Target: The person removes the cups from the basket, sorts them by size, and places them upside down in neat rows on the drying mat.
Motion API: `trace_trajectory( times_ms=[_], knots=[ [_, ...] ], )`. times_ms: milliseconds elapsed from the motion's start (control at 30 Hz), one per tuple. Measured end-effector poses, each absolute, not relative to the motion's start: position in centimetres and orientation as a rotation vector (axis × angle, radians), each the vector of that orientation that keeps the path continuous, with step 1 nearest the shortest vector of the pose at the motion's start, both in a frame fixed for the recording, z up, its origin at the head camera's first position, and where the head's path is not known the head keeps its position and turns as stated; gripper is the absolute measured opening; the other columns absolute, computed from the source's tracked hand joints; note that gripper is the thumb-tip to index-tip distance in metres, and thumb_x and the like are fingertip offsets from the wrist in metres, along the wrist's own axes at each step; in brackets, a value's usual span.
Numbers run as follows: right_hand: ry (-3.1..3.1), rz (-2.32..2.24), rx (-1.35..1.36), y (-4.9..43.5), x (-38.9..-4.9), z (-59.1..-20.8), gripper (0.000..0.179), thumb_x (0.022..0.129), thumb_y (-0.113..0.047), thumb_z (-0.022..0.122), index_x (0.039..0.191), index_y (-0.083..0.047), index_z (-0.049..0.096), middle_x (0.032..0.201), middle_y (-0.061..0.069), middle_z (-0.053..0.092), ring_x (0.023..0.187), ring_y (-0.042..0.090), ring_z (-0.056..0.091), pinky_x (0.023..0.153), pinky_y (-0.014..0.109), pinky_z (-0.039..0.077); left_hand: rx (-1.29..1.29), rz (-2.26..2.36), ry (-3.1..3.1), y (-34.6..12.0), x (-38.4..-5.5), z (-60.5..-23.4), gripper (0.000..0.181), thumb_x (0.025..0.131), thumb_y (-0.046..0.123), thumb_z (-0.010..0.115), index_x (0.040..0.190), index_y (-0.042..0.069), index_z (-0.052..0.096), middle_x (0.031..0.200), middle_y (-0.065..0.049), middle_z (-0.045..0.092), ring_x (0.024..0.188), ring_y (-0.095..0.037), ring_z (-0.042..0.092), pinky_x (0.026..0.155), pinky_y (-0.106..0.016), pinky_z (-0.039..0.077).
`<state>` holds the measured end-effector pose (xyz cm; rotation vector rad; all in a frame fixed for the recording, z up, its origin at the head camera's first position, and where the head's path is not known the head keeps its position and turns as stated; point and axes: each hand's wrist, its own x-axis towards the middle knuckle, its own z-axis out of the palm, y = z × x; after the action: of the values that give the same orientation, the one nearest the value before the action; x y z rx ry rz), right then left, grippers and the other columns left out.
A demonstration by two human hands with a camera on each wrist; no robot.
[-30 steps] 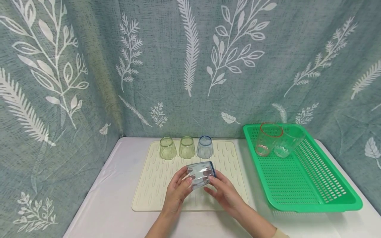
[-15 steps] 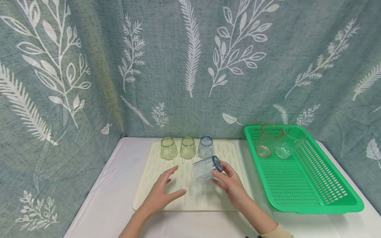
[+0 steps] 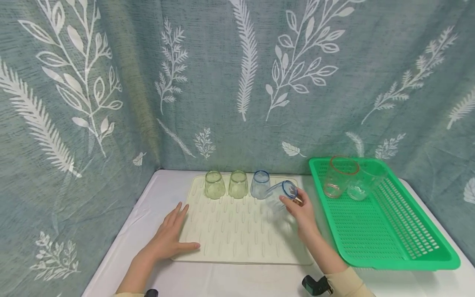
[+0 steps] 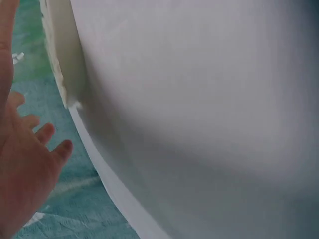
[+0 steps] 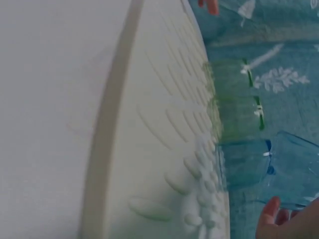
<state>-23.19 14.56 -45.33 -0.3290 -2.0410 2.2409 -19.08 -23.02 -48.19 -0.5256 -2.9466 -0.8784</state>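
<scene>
My right hand [image 3: 305,218] grips a clear glass tumbler [image 3: 276,197] near its blue rim. The tumbler is tipped on its side, rim to the right, and overlaps a second blue-rimmed tumbler [image 3: 260,186] in the head view. That second one stands on the cream drying mat [image 3: 230,235], in line with two green tumblers [image 3: 238,185] to its left. In the right wrist view the held tumbler [image 5: 294,169] appears beside the row, fingers at its lower edge. My left hand [image 3: 165,239] is spread over the mat's left edge, holding nothing.
A green plastic basket [image 3: 393,264] stands to the right of the mat. Inside it, at the back, lean a red-rimmed glass [image 3: 334,185] and a clear glass [image 3: 359,189]. A patterned curtain [image 3: 208,82] hangs behind the white table [image 3: 130,247].
My left hand has let go of the blue-rimmed tumbler and moved left, fingers spreading. My right hand has carried the tumbler right and back, toward the right end of the row.
</scene>
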Motion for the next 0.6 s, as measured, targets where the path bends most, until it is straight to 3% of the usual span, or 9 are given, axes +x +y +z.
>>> trace_trajectory(
  times_ms=[267,500,600],
  knots=[
    [-2.042,2.116,-0.438,15.0,-24.6,-44.8,0.067,0.089,-0.019,0.073,0.144,-0.003,0.040,0.130,0.010,0.046,0.099,0.011,0.043,0.076,0.014,0.045,-0.434,-0.845,-3.109,-24.0,-19.7,-48.5,0.125,0.069,0.059,0.080,0.152,-0.006,0.014,0.156,-0.033,0.009,0.139,-0.053,0.013,0.107,-0.069,0.020],
    [-2.045,2.000,-0.524,14.8,-26.2,-45.3,0.066,0.088,-0.021,0.073,0.142,-0.002,0.041,0.140,0.015,0.044,0.110,0.020,0.040,0.082,0.028,0.039,-0.436,-0.829,-3.134,-24.4,-19.8,-49.0,0.124,0.069,0.061,0.079,0.152,-0.006,0.017,0.156,-0.031,0.015,0.139,-0.052,0.020,0.108,-0.068,0.020],
    [-2.041,1.971,-0.547,14.7,-26.8,-45.5,0.067,0.088,-0.020,0.073,0.143,-0.002,0.041,0.138,0.015,0.044,0.108,0.019,0.040,0.081,0.029,0.040,-0.430,-0.832,-3.139,-24.4,-19.7,-49.2,0.123,0.068,0.061,0.079,0.152,-0.006,0.018,0.156,-0.030,0.018,0.138,-0.052,0.021,0.107,-0.069,0.020]
  ],
)
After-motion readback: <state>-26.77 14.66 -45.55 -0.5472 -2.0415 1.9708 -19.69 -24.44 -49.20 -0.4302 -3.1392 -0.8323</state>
